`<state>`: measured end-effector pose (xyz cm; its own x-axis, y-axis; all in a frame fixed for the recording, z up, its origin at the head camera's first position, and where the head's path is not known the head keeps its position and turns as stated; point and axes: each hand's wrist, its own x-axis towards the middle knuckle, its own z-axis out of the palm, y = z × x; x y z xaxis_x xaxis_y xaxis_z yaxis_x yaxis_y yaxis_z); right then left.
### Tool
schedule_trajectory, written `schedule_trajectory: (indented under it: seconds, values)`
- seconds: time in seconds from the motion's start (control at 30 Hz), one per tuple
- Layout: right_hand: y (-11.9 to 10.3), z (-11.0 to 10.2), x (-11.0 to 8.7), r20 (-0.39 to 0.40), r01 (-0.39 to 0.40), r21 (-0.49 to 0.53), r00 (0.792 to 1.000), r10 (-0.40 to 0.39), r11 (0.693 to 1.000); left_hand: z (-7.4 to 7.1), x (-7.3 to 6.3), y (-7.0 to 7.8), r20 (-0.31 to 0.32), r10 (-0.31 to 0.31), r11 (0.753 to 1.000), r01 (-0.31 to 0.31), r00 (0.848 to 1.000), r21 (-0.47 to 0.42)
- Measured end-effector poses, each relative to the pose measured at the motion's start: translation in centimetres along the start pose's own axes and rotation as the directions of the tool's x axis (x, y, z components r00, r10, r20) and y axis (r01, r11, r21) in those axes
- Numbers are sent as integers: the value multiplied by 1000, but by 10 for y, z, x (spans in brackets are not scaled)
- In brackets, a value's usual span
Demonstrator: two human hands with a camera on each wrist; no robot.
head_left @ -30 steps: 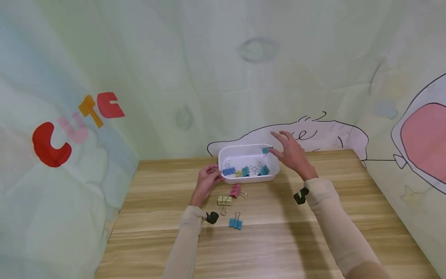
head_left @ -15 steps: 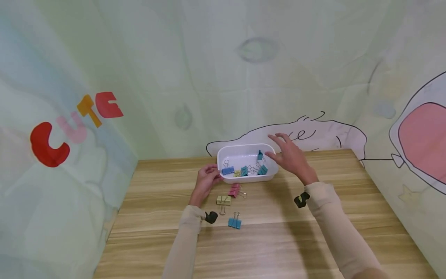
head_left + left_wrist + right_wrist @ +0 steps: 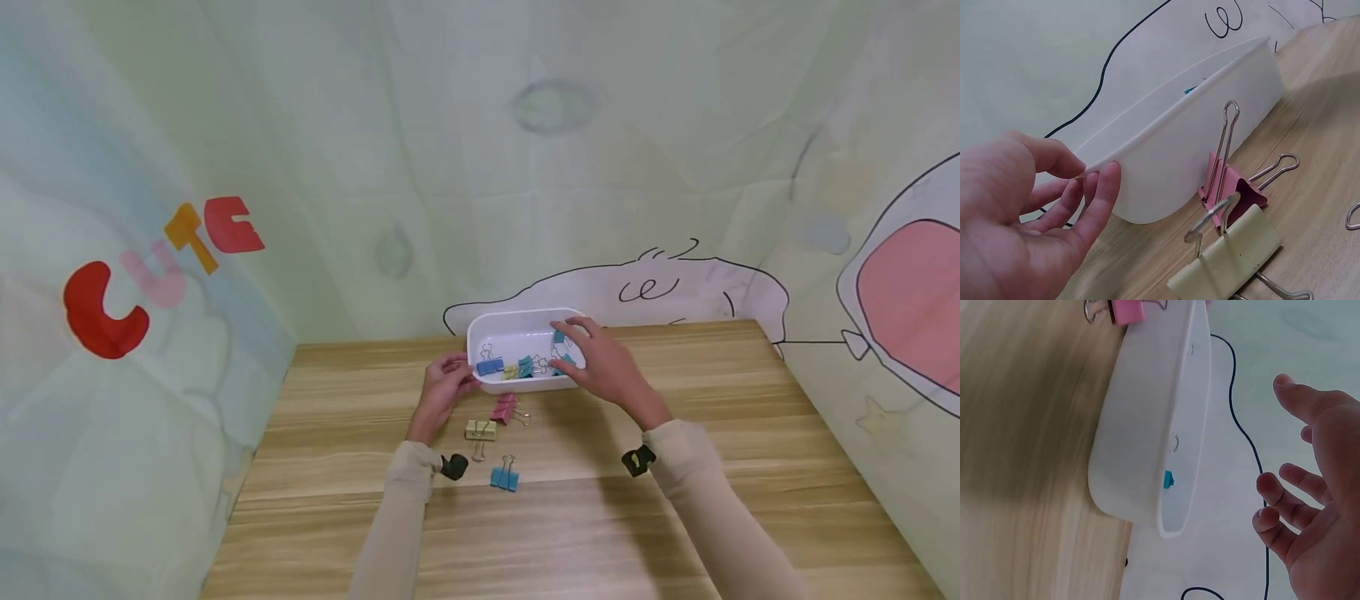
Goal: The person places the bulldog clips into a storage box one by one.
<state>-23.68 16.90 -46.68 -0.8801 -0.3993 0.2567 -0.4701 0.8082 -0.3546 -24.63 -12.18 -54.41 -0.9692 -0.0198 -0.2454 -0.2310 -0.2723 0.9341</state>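
A white plastic box [image 3: 517,386] stands on the table, holding several binder clips. Inside, a blue binder clip [image 3: 491,366] lies at the left, a yellow binder clip [image 3: 511,372] and a teal binder clip [image 3: 526,367] beside it. Another teal binder clip [image 3: 558,337] is partly covered by my right hand. My left hand [image 3: 1041,206] pinches the box's left end by its rim, thumb and fingertips meeting there. Above the box's right part, my right hand [image 3: 606,364] has its fingers spread with nothing between them, as the right wrist view [image 3: 1316,481] also shows.
In front of the box lie a pink binder clip [image 3: 506,408], a pale yellow binder clip [image 3: 481,430] and a blue binder clip [image 3: 505,479] on the wooden table [image 3: 600,542]. A printed curtain [image 3: 360,167] hangs close behind the box.
My right hand has let go of a teal binder clip, which dropped into the box. The hand then shifted left and lower over the box. My left hand kept its place.
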Motion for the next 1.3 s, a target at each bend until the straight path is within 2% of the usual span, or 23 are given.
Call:
schedule_trajectory:
  seconds: [0.17, 0.3, 0.63, 0.77, 0.9, 1.1, 1.3]
  values:
    - [-10, 12, -16, 21, 3, 21, 1000, -4, 1000, 0, -2, 0, -4, 0, 1000, 0, 1000, -4]
    - [-20, 23, -31, 33, 40, 38, 999, -41, 998, 0, -1, 0, -11, 4, 1000, -4, 1000, -2]
    - [-35, 66, -66, 92, 135, 72, 986, -142, 988, 1, -1, 1, -5, -7, 1000, 7, 1000, -4]
    - [-43, 80, -77, 124, 146, 107, 979, -159, 983, 0, -2, 1, -7, -9, 1000, 9, 1000, -8]
    - [-52, 87, -87, 165, 149, 151, 971, -173, 977, -1, -2, -1, 1, 3, 1000, -3, 1000, -14]
    - [-64, 94, -97, 211, 207, 158, 948, -238, 966, -1, -4, 0, 10, 30, 999, -30, 999, -27]
    - [-70, 103, -103, 235, 249, 177, 929, -286, 952, -1, -3, 0, 2, 8, 1000, -8, 1000, -12]
